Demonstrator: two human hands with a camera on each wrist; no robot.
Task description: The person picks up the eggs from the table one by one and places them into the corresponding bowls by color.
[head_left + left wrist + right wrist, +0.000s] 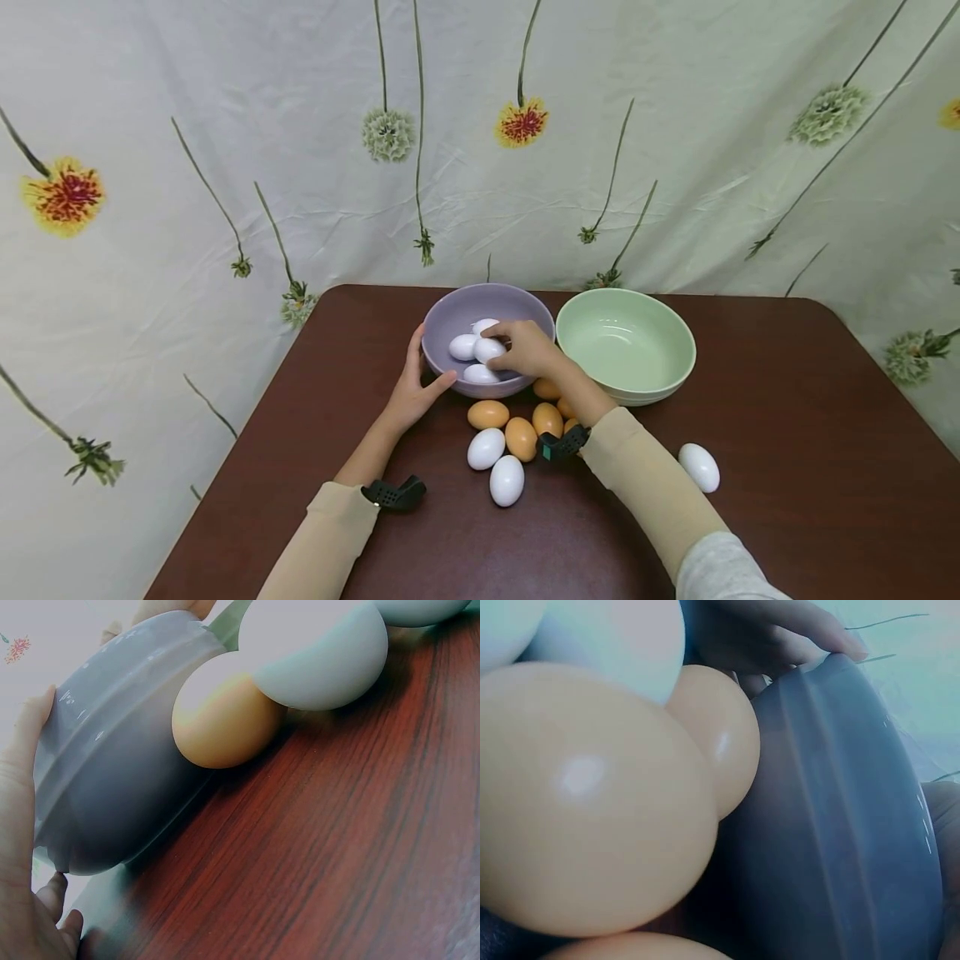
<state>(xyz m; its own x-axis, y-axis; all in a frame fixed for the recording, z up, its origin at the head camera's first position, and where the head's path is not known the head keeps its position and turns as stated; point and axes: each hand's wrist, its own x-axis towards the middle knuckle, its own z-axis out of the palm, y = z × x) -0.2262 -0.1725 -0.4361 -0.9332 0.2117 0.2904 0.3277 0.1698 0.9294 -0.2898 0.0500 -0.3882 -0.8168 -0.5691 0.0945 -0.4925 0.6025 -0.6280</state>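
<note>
A purple bowl stands near the table's back edge with several white eggs inside. My left hand holds its left side, thumb at the front rim and fingers along the outer wall. In the left wrist view the bowl shows its outer wall beside that hand. Over the right part of the bowl, my right hand pinches a white egg among the others. The right wrist view shows only the bowl's outside and eggs close to the camera; the egg in my fingers is hidden there.
A light green bowl stands right of the purple one. Several brown eggs lie in front of the purple bowl, partly under my right forearm. Two white eggs lie nearer me, and another white egg lies off to the right.
</note>
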